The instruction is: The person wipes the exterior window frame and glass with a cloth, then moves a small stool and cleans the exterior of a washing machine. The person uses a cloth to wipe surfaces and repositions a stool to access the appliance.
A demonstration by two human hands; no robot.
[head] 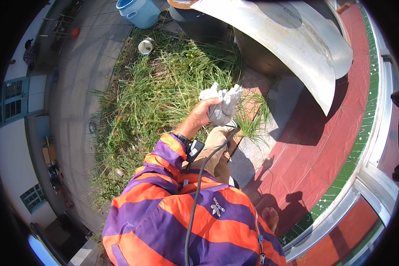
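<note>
My left hand [202,112] reaches out in front of me, its thumb pressed over a bunched pair of greyish-white cloth work gloves [221,106]. A dark band with a black box [193,151] sits at that wrist. Beside my right hip, my right hand [270,217] shows only in part, past the striped jacket; whether it holds anything is hidden. A black cable [201,176] runs up the front of my orange and purple jacket [186,219] towards the wrist and the gloves. Below the gloves my leg in tan trousers [214,139] is partly covered.
Tall grass [159,89] fills the bed ahead and left. A large bent metal sheet [286,36] juts out at upper right, over red paving [312,159]. A blue plastic barrel [141,15] and a white bucket [146,46] lie beyond. A person [29,55] is far left.
</note>
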